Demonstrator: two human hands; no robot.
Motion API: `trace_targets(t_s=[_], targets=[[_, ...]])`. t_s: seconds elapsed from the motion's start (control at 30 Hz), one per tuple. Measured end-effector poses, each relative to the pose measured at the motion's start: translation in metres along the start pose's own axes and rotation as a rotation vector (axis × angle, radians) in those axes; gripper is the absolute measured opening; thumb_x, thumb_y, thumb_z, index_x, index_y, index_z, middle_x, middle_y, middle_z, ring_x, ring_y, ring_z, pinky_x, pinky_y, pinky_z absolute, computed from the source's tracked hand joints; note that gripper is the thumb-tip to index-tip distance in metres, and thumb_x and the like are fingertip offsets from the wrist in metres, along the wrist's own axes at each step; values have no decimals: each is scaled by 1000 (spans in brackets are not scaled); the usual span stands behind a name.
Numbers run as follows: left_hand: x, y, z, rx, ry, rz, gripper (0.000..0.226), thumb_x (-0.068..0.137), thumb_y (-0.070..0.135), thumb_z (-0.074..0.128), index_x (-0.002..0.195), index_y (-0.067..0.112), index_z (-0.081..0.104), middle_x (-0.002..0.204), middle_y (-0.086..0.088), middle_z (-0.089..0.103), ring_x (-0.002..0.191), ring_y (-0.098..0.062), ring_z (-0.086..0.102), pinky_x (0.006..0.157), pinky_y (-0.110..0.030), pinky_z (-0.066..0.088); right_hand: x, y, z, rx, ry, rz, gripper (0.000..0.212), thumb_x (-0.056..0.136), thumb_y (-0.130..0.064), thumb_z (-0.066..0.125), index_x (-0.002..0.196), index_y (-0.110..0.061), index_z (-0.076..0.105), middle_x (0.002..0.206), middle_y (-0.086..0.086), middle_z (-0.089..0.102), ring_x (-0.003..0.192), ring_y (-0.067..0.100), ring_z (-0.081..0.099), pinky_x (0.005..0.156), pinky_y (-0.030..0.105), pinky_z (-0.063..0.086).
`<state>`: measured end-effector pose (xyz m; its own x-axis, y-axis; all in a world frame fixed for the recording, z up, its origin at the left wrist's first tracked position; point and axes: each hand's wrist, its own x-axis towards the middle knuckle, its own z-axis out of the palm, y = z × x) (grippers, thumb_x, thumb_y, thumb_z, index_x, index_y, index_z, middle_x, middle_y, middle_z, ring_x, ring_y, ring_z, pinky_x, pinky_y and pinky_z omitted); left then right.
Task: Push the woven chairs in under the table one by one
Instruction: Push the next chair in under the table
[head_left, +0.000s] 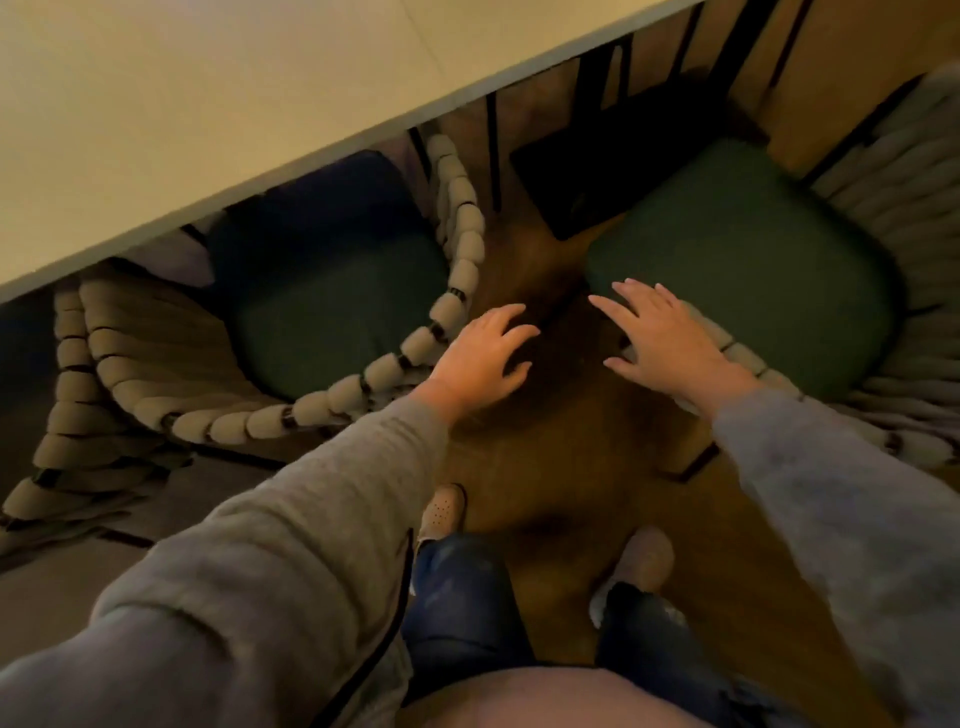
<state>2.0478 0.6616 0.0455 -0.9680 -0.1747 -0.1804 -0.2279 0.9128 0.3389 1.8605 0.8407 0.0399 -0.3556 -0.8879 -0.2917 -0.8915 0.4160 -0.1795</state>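
Note:
Two woven chairs with dark green seat cushions stand at a pale table (218, 135). The left chair (457, 208) has its seat partly under the tabletop, its thick beige rope rim curving towards me. The right chair (737, 260) stands out from the table with its whole cushion showing. My left hand (483, 353) hovers open over the floor gap, just right of the left chair's rim. My right hand (670, 338) is open with fingers spread, over the near-left rim of the right chair; whether it touches I cannot tell.
Wooden floor (561, 467) shows between the two chairs, where my feet stand. Black metal chair and table legs (493, 156) rise under the table. A dark flat base (566, 182) lies on the floor beneath the tabletop.

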Motion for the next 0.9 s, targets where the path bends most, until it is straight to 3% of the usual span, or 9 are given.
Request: trace_targets(t_s=[0.17, 0.37, 0.6, 0.73, 0.9], targets=[[45, 122, 55, -33, -58, 51, 48, 92, 30, 59, 138, 17, 50, 154, -14, 30, 142, -29, 28, 116, -42, 27, -110, 121, 6, 17, -82, 126, 88, 87, -53, 62, 155, -28, 13, 160, 8, 18, 149, 25, 10, 120, 42, 6], [102, 231, 95, 2, -169, 137, 63, 91, 36, 60, 146, 21, 35, 158, -14, 18, 146, -32, 15, 120, -47, 13, -201, 227, 9, 131, -200, 310, 113, 69, -65, 74, 155, -35, 7, 162, 4, 13, 149, 25, 9, 121, 44, 9], [182, 316, 108, -12, -378, 311, 82, 87, 54, 60, 152, 19, 23, 158, -12, 18, 148, -29, 6, 119, -46, -1, -231, 293, 29, 102, -321, 286, 118, 65, -67, 76, 155, -33, 6, 160, 4, 17, 148, 25, 12, 120, 44, 9], [202, 347, 125, -144, -567, 208, 88, 86, 59, 59, 153, 19, 20, 155, -10, 26, 145, -29, 17, 119, -48, 8, -237, 320, 43, 72, -353, 189, 110, 65, -65, 76, 153, -32, 20, 155, -1, 28, 145, 22, 22, 119, 44, 14], [223, 372, 151, -193, -781, 60, 96, 79, 62, 66, 153, 24, 18, 148, -6, 39, 132, -28, 41, 110, -43, 35, -243, 360, 45, 23, -267, -111, 77, 74, -56, 73, 142, -34, 45, 132, -8, 57, 121, 17, 52, 103, 36, 38]])
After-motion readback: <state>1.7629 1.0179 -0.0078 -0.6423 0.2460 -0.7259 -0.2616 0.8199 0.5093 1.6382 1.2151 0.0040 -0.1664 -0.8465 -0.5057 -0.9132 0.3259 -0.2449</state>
